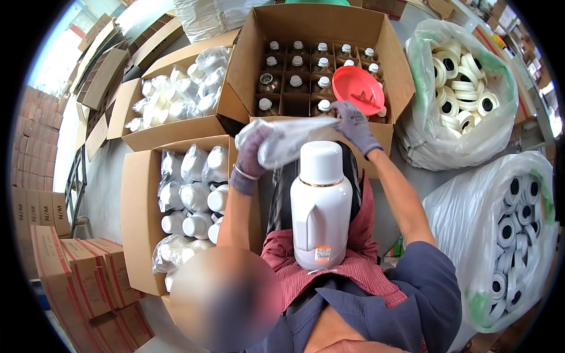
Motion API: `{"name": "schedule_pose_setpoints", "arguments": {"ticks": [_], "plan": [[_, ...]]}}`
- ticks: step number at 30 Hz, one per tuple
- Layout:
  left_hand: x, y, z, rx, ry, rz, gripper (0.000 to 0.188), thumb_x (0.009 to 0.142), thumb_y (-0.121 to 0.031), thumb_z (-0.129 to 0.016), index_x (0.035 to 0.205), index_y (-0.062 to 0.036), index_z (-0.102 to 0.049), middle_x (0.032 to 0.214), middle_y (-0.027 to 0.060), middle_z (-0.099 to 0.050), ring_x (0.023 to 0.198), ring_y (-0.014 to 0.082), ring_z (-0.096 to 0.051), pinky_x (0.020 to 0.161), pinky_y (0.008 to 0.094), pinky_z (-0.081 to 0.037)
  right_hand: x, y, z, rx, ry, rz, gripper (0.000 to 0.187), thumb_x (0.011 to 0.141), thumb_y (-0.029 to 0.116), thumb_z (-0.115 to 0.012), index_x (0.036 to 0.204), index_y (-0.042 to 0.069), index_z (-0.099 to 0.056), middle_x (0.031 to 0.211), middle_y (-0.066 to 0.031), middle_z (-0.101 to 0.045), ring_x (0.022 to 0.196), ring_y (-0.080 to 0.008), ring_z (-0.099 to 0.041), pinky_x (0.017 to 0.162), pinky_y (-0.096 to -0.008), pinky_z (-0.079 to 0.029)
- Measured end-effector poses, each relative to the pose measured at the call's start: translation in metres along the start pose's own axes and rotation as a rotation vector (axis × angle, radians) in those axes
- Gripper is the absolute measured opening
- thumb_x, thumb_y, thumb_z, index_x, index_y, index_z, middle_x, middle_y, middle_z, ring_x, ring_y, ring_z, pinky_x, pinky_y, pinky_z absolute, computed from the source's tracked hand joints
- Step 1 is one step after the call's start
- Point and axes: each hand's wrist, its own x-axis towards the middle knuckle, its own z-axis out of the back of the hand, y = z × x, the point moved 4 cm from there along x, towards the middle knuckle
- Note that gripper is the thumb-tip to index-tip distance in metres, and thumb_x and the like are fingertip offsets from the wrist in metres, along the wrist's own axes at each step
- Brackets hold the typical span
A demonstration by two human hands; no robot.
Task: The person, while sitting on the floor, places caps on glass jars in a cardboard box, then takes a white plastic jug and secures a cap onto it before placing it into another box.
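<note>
A white vacuum flask (321,226) with a white domed cap, a side handle and an orange label stands upright on my lap. Beyond it, a clear plastic bag (294,138) stretches between my hands. My left hand (253,154), in a grey glove, grips the bag's bunched end. At the other end, the gloved fingers of my right hand (356,126) are closed on the plastic, just in front of a red plastic bowl (347,82). Neither hand touches the flask.
A divided carton (321,29) of white-capped bottles stands ahead. At left, an upper carton (159,138) and a lower carton (138,217) hold bagged white pieces. Plastic sacks (429,141) (453,217) of white rings stand at right. Sealed boxes (82,276) stack at lower left.
</note>
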Motion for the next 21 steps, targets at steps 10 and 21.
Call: {"name": "schedule_pose_setpoints", "arguments": {"ticks": [10,21], "plan": [[-0.122,-0.058,-0.079,0.317,0.473,0.202,0.023,0.077,-0.016,-0.073,0.093,-0.0004,-0.073,0.093,0.0068,-0.059,0.089,0.0169,-0.057,0.078,0.0259,-0.043,-0.18,0.095,0.07,0.266,-0.165,0.251,0.022,0.073,0.017,-0.067,0.08,0.003,-0.053,0.094,-0.0117,-0.059,0.095,-0.0358,-0.057,0.09,-0.0513,-0.045],[-0.222,-0.021,-0.036,0.387,0.293,0.583,0.024,0.092,-0.02,-0.06,0.108,-0.0021,-0.065,0.093,0.0056,-0.066,0.09,0.0155,-0.063,0.08,0.0314,-0.051,-0.3,0.126,0.065,0.328,0.288,0.476,0.018,0.072,0.02,-0.066,0.078,0.008,-0.054,0.089,-0.0093,-0.056,0.088,-0.0301,-0.057,0.093,-0.0468,-0.044]]}}
